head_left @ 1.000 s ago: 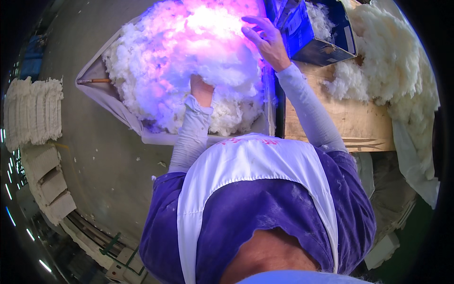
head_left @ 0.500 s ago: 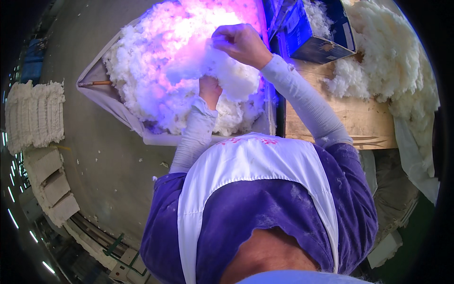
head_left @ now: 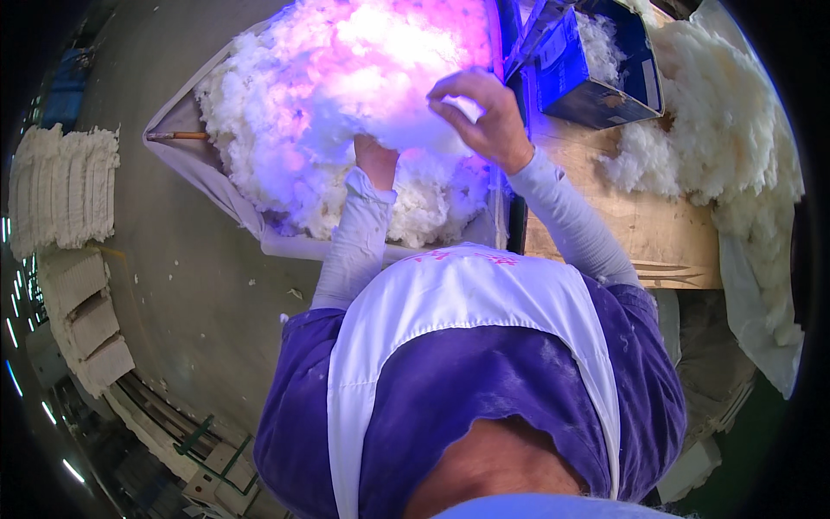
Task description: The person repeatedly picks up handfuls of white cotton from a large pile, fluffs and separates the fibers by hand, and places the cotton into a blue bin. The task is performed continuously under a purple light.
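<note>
A: Start at the left. What's there?

B: Stacked pale bales point(head_left: 62, 186) along the left edge, on a grey floor point(head_left: 186, 285). Then a cloth-lined bin point(head_left: 201, 169) heaped with white fibre point(head_left: 285, 112), lit pink and violet from above. A thin stick point(head_left: 177, 136) pokes out at the bin's left corner.

A: And the hands?

B: The left hand point(head_left: 375, 160) is pushed up into a tuft point(head_left: 393, 121) from below. The fingers are buried in it, so I cannot tell whether they are curled or spread. The right hand point(head_left: 484, 117) comes over the top of the same tuft, fingers bent down and pinching into it.

A: So where is the tuft?

B: Between the two hands, lifted just above the heap, near the bin's right side.

A: Sleeves?

B: Both forearms wear pale sleeves; lower down is a purple top with a white apron point(head_left: 467, 303).

A: Further right?

B: A blue box point(head_left: 596, 82) with some fibre inside stands on a wooden table point(head_left: 657, 233), just right of the bin. Beyond it lies a creamier pile point(head_left: 726, 147), spilling down over a white sheet point(head_left: 761, 303) at the table's right edge.
</note>
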The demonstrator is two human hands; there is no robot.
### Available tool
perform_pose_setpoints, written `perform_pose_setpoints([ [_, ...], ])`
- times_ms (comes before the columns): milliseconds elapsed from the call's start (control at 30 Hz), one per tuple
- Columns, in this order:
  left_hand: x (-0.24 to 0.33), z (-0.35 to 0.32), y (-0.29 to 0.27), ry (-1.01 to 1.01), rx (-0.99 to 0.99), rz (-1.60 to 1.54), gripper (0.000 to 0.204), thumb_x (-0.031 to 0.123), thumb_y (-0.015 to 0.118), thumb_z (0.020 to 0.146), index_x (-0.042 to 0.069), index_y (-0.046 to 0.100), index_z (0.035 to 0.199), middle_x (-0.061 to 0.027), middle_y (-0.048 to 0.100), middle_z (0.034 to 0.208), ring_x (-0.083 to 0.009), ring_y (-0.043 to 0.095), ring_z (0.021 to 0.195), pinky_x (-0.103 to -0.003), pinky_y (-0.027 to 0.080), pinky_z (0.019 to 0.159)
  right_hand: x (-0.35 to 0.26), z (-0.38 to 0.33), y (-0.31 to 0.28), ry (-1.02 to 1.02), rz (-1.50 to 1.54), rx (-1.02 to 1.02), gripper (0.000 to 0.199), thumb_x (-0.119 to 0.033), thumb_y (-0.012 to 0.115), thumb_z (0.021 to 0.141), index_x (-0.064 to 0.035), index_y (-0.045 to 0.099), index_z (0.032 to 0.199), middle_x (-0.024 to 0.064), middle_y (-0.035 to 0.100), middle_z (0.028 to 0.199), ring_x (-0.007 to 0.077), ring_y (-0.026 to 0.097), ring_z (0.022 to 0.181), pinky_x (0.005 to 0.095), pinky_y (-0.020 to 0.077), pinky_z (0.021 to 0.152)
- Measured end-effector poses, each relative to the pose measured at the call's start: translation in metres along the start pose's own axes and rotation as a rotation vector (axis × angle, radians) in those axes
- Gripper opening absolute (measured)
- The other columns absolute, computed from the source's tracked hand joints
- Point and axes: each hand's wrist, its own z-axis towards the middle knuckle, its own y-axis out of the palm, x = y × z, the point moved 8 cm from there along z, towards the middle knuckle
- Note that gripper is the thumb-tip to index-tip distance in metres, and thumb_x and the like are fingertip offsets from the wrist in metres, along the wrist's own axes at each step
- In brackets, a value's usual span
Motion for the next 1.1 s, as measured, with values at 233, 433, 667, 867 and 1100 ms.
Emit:
perform_pose_setpoints([
  [233, 0.004, 0.006, 0.032, -0.111, -0.616, -0.556, 0.038, 0.027, 0.034, 0.095, 0.004, 0.040, 0.125, -0.0099, 0.049, 0.117, -0.0195, 0.048, 0.103, -0.035, 0.039, 0.091, -0.009, -0.041, 0.032, -0.001, -0.171, -0.186, 0.010, -0.014, 0.068, 0.069, -0.0119, 0.064, 0.078, -0.0002, 0.063, 0.079, 0.0186, 0.055, 0.071, 0.0326, 0.0392, 0.068],
  [433, -0.013, 0.020, -0.002, -0.259, -0.269, -0.833, 0.039, 0.034, 0.039, 0.093, 0.005, 0.045, 0.120, -0.0110, 0.052, 0.115, -0.0249, 0.050, 0.103, -0.039, 0.041, 0.090, 0.004, -0.027, 0.009, 0.101, -0.091, 0.040, 0.010, -0.013, 0.070, 0.067, -0.0107, 0.064, 0.074, 0.0012, 0.060, 0.075, 0.0209, 0.054, 0.071, 0.0334, 0.0390, 0.067],
  [667, -0.017, 0.027, -0.031, -0.120, 0.092, -0.330, 0.042, 0.035, 0.041, 0.092, 0.006, 0.044, 0.122, -0.0110, 0.050, 0.119, -0.0246, 0.048, 0.108, -0.038, 0.040, 0.093, 0.008, -0.019, 0.010, 0.135, -0.266, -0.002, 0.012, -0.014, 0.070, 0.064, -0.0122, 0.066, 0.075, 0.0008, 0.058, 0.078, 0.0214, 0.053, 0.076, 0.0353, 0.0394, 0.069],
  [867, -0.014, 0.017, -0.009, -0.110, -0.104, -0.329, 0.039, 0.036, 0.044, 0.091, 0.007, 0.049, 0.117, -0.0096, 0.054, 0.111, -0.0238, 0.051, 0.103, -0.039, 0.043, 0.089, 0.012, -0.021, 0.019, 0.141, -0.329, -0.043, 0.012, -0.014, 0.070, 0.063, -0.0131, 0.066, 0.074, 0.0002, 0.057, 0.079, 0.0211, 0.053, 0.077, 0.0357, 0.0390, 0.070],
  [1100, -0.011, 0.025, -0.002, -0.170, -0.377, -0.640, 0.051, 0.038, 0.040, 0.091, 0.006, 0.038, 0.131, -0.0132, 0.041, 0.132, -0.0288, 0.042, 0.117, -0.043, 0.036, 0.098, 0.028, -0.024, -0.004, 0.209, -0.182, 0.089, 0.006, -0.011, 0.070, 0.065, -0.0110, 0.066, 0.070, 0.0022, 0.058, 0.074, 0.0221, 0.053, 0.073, 0.0337, 0.0405, 0.066],
])
